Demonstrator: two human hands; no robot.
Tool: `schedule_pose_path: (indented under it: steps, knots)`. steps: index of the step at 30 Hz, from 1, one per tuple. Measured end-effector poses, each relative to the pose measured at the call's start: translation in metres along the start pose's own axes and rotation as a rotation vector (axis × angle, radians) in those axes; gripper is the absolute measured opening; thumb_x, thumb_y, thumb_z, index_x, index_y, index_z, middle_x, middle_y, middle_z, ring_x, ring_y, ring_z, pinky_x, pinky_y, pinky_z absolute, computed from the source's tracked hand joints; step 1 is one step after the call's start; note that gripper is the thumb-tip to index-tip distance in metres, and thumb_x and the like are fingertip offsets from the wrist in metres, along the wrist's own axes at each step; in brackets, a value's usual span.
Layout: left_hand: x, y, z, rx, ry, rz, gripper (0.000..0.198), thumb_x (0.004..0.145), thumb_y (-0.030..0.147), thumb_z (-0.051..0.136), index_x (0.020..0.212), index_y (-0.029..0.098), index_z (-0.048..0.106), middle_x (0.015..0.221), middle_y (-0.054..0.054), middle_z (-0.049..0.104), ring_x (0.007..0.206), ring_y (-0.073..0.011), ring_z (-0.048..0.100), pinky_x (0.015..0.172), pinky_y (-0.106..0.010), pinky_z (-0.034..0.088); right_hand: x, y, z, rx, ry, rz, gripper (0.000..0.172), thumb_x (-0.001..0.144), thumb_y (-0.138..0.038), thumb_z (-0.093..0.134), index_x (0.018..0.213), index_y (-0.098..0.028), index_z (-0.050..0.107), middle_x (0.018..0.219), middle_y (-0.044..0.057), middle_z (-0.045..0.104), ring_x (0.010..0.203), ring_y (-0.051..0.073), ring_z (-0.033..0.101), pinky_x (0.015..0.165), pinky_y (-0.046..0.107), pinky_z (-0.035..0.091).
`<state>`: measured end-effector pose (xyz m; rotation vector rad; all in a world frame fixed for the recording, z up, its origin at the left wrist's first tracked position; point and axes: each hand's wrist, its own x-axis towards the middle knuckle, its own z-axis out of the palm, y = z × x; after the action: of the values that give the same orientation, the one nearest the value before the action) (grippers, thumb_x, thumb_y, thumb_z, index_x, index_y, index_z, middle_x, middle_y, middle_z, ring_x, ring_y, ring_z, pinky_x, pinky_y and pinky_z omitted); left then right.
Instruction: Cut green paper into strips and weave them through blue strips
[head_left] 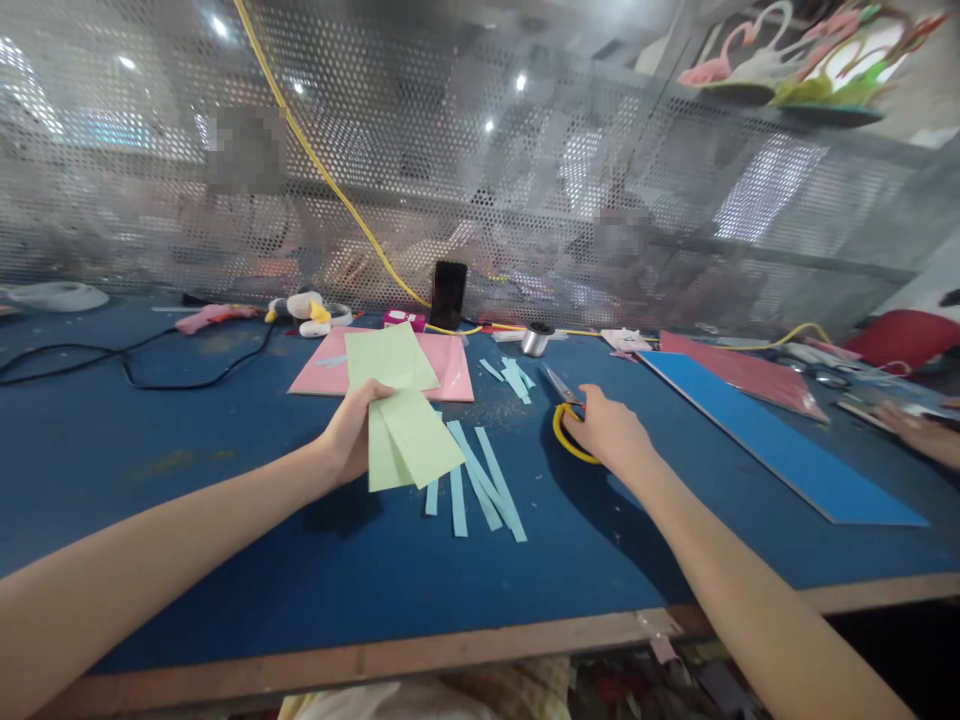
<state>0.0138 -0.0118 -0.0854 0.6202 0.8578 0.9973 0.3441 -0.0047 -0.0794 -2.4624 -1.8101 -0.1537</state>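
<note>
My left hand (pixel 350 432) is closed on a few light green paper sheets (pixel 401 405), holding them fanned above the blue table (pixel 225 520). Several light blue paper strips (pixel 480 485) lie on the table just below and right of the sheets. My right hand (pixel 609 432) rests on the yellow-handled scissors (pixel 564 410), fingers curled around the handle loop; the blades point away from me.
A pink sheet (pixel 450 370) lies behind the green sheets, with more blue scraps (pixel 514 378) and a tape roll (pixel 537 340). Blue board (pixel 780 440) and red sheet (pixel 750 372) lie right. Another person's hand (pixel 919 432) at far right. Mesh panel behind; black cable (pixel 127 365) left.
</note>
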Motion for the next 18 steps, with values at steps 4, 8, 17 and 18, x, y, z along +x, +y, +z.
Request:
schedule_pose_path:
  steps: [4, 8, 17, 18]
  knots:
    - [-0.007, -0.002, 0.002, -0.028, -0.047, -0.118, 0.039, 0.077, 0.034, 0.054, 0.102, 0.009, 0.069, 0.085, -0.012, 0.074, 0.069, -0.0258, 0.071, 0.062, -0.035, 0.058, 0.000, 0.006, -0.003, -0.029, -0.005, 0.015, 0.048, 0.090, -0.040, 0.051, 0.126, -0.009, 0.057, 0.101, 0.024, 0.071, 0.093, 0.038, 0.069, 0.072, 0.041, 0.048]
    - [-0.007, -0.006, 0.005, -0.071, -0.131, -0.122, 0.041, 0.080, 0.032, 0.050, 0.108, 0.008, 0.069, 0.102, -0.014, 0.074, 0.083, -0.0253, 0.072, 0.073, -0.035, 0.058, -0.001, 0.009, -0.012, -0.058, 0.023, 0.037, 0.041, 0.091, -0.044, 0.047, 0.109, -0.013, 0.068, 0.099, 0.022, 0.071, 0.090, 0.038, 0.068, 0.067, 0.040, 0.047]
    - [-0.020, 0.018, 0.015, -0.100, -0.229, -0.026, 0.020, 0.082, 0.028, 0.049, 0.085, 0.014, 0.062, 0.081, -0.008, 0.068, 0.078, -0.0207, 0.068, 0.071, -0.031, 0.056, -0.035, -0.031, -0.030, 0.227, 0.221, -0.331, 0.034, 0.095, -0.042, 0.045, 0.084, -0.023, 0.072, 0.076, 0.004, 0.073, 0.073, 0.021, 0.067, 0.060, 0.028, 0.037]
    - [-0.021, 0.025, 0.016, -0.083, -0.223, 0.017, 0.017, 0.082, 0.029, 0.050, 0.082, 0.015, 0.059, 0.074, -0.005, 0.064, 0.073, -0.0193, 0.066, 0.067, -0.029, 0.055, -0.040, -0.036, -0.032, 0.228, 0.227, -0.376, 0.034, 0.095, -0.041, 0.045, 0.084, -0.023, 0.072, 0.075, 0.003, 0.072, 0.072, 0.021, 0.066, 0.060, 0.028, 0.036]
